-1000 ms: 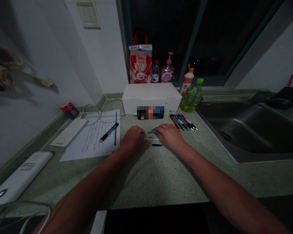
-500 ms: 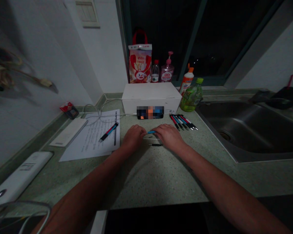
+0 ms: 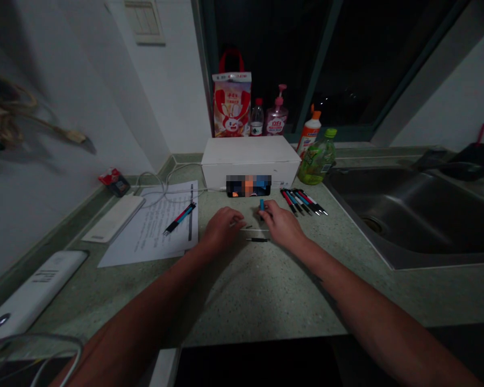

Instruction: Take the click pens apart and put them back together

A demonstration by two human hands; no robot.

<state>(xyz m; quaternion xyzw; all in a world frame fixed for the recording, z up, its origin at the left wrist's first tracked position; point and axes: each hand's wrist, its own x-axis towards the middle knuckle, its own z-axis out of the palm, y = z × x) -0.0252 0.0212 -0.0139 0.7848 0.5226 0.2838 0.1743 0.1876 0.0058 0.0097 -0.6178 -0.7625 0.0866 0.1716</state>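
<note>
On the green speckled counter (image 3: 246, 290) my right hand (image 3: 281, 224) pinches a short blue pen part (image 3: 262, 204), which stands nearly upright above its fingertips. My left hand (image 3: 221, 228) rests beside it with fingers curled, and whether they hold anything is hidden. Between and just below the hands lie a thin pale refill (image 3: 255, 230) and a short black pen piece (image 3: 257, 239). A row of several pens (image 3: 304, 202) lies to the right of my right hand.
A white box (image 3: 250, 158) with a phone (image 3: 248, 186) propped against it stands behind the hands. Left lie a printed sheet (image 3: 155, 228) with a pen (image 3: 180, 218) on it, a white pad and a power bank (image 3: 32, 293). Bottles line the sill; a steel sink (image 3: 407, 215) is right.
The hands have parted. The blue part, held level between both hands before, is now turned upright in my right hand alone, and my left hand has drawn back slightly.
</note>
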